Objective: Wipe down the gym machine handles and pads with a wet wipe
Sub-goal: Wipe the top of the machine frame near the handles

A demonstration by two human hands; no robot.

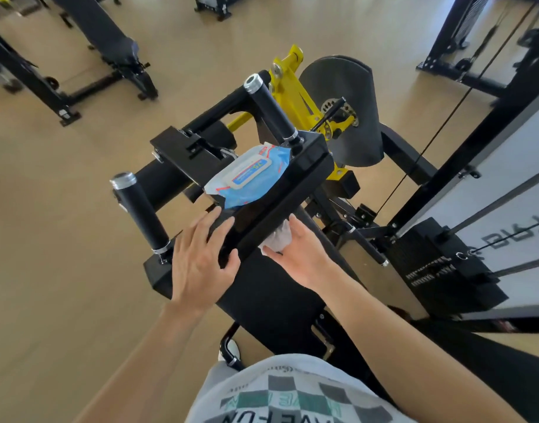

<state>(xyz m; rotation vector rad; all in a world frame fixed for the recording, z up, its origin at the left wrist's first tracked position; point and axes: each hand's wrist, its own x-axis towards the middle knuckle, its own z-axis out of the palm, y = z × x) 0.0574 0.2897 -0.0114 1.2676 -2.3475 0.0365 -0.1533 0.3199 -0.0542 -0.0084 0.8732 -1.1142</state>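
Bright, even light in my view, soft sheen on the floor (262, 32), faint shadows, edges bent by wide angle, far bench (103, 41) slightly blurred.

The shirt (292, 389) reads "HAVE FUN"; the wipe pack (249, 175) perhaps "75".

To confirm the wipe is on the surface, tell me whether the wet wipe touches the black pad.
Touching. The head view shows the right hand pressing the crumpled wet wipe against the black pad's side edge, with no gap.
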